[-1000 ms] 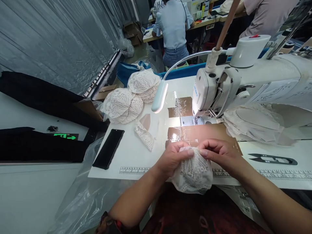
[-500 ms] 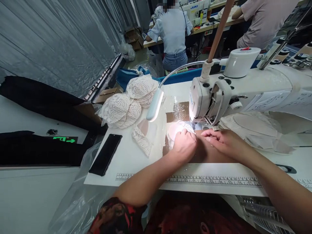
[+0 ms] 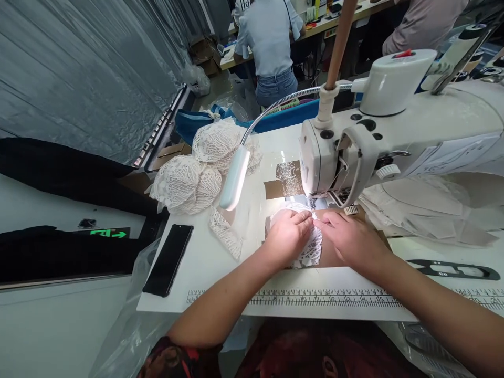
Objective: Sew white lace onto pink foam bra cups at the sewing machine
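Fingers (image 3: pixel 305 218) of the left hand (image 3: pixel 284 239) bend over the white lace piece (image 3: pixel 314 252), and the right hand's (image 3: pixel 350 239) reach its right side; whether either pinches it, I cannot tell. It lies just before the sewing machine (image 3: pixel 315 157). Smoothing its edge and guiding lightly, fingertips clear of the needle, should serve best. Leftward, bare table (image 3: pixel 254 212) reaches a lace scrap (image 3: pixel 226 233); snips (image 3: pixel 452 269) lie rightward.
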Motion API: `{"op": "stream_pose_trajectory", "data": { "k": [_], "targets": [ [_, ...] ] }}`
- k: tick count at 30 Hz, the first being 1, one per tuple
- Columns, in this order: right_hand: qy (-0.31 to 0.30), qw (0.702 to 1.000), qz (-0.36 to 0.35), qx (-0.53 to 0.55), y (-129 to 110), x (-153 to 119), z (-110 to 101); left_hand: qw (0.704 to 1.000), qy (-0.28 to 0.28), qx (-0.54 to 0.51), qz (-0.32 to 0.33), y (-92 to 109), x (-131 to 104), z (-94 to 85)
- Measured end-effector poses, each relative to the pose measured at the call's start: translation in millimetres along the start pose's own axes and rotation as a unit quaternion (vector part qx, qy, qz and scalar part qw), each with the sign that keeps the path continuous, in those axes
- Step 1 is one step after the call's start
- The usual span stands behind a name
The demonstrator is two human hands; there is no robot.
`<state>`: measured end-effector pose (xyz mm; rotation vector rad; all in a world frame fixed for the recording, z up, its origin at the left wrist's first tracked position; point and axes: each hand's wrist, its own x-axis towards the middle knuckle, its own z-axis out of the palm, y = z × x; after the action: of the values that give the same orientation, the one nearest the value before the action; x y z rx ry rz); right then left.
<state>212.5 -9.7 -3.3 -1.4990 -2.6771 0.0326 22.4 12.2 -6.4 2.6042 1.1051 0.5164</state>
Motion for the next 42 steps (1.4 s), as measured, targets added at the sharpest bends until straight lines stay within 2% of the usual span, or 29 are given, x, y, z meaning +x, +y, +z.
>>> {"op": "stream_pose_trajectory", "data": {
  "k": [3,8,14,18,22,27,33,35,38,40,42],
  "targets": [
    [0.002,0.999,0.026,-0.025,-1,7,-2,1.0,0.0,0.006,-0.003,-10,6,5.1],
    [0.024,0.998,0.06,-0.024,-2,12,0,1.0,0.002,-0.021,0.019,-24,17,3.4],
    [0.089,0.995,0.037,-0.021,-1,9,6,0.999,-0.003,-0.045,0.028,-34,18,4.7],
    [0.092,0.995,0.027,-0.03,0,8,9,0.998,0.014,-0.035,0.04,-38,19,7.5],
    [0.08,0.996,0.029,-0.022,0,7,10,0.999,0.026,-0.008,0.023,-37,21,6.7],
    [0.064,0.997,0.045,0.011,1,6,11,0.998,-0.009,0.063,-0.021,-32,18,1.1],
    [0.141,0.989,0.019,0.035,6,2,22,0.988,-0.036,0.127,-0.077,-21,9,-0.3],
    [0.16,0.987,0.013,0.027,7,1,25,0.983,-0.043,0.14,-0.108,-16,4,-9.1],
    [0.175,0.984,-0.001,0.022,9,0,28,0.983,-0.059,0.11,-0.131,-13,-11,-36.0],
    [0.178,0.984,-0.005,0.028,10,0,29,0.982,-0.028,0.1,-0.158,-18,-29,-57.1],
    [0.173,0.984,-0.005,0.039,10,1,30,0.956,0.035,0.143,-0.253,-29,-52,-74.1]
  ]
}}
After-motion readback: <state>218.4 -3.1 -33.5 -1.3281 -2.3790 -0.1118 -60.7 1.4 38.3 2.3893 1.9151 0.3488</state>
